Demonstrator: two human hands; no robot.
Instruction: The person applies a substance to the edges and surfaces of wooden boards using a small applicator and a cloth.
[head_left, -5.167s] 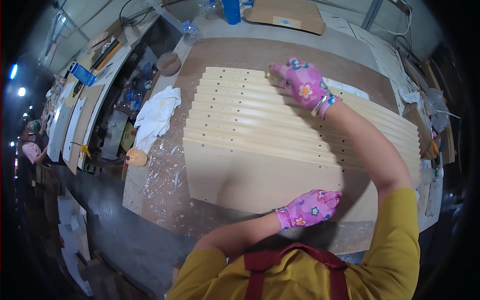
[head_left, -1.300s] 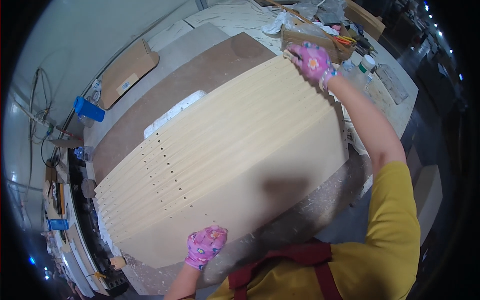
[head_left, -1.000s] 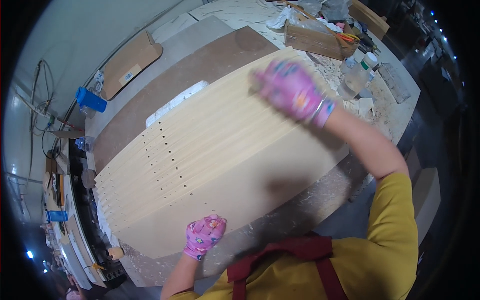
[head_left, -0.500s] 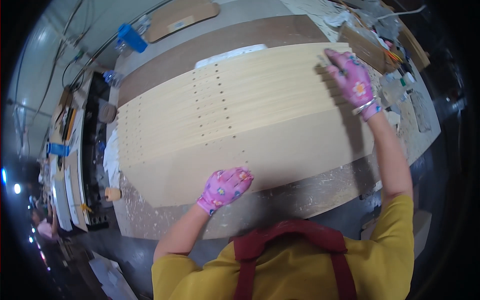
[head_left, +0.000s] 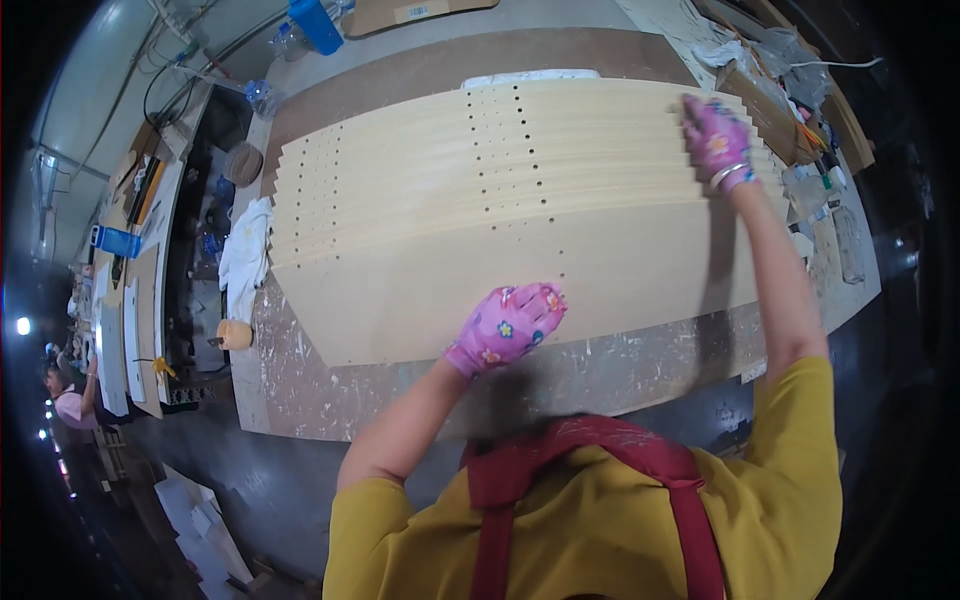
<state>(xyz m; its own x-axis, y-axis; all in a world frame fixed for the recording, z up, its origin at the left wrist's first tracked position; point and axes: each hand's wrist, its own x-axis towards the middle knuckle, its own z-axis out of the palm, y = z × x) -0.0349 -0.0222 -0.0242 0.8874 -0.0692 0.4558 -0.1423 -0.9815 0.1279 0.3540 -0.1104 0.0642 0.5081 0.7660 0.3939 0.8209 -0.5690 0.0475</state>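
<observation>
Filling most of the view, a long workbench (head_left: 330, 400) with a paint-flecked, scuffed top is seen from above, and on it a fanned stack of pale wooden panels (head_left: 480, 200) is laid, each board stepped a little back from the one in front so that the left ends form a saw-tooth edge. Rows of small drilled holes are shown across the upper boards; the frontmost, broadest panel (head_left: 420, 290) carries only a few. As far as can be judged, the boards are already spread out in an even overlap and are being levelled or aligned; whether more boards are to be added cannot be told.

The left hand (head_left: 507, 325), in a pink flowered glove, is pressed flat on the near edge of the front panel, fingers together and closed around nothing. The right hand (head_left: 714, 140), gloved alike, is stretched far out and rests on the right ends of the upper boards; whether its fingers grip an edge or merely lie on it cannot be told. The two hands are well apart.

Beside the left end of the bench a white cloth (head_left: 245, 255) is draped, with a small tan roll (head_left: 235, 333) just below it. At the top edge a flat brown cardboard piece (head_left: 410, 12) bearing a small pale rectangular label is seen, and near it a blue container (head_left: 316, 24).
</observation>
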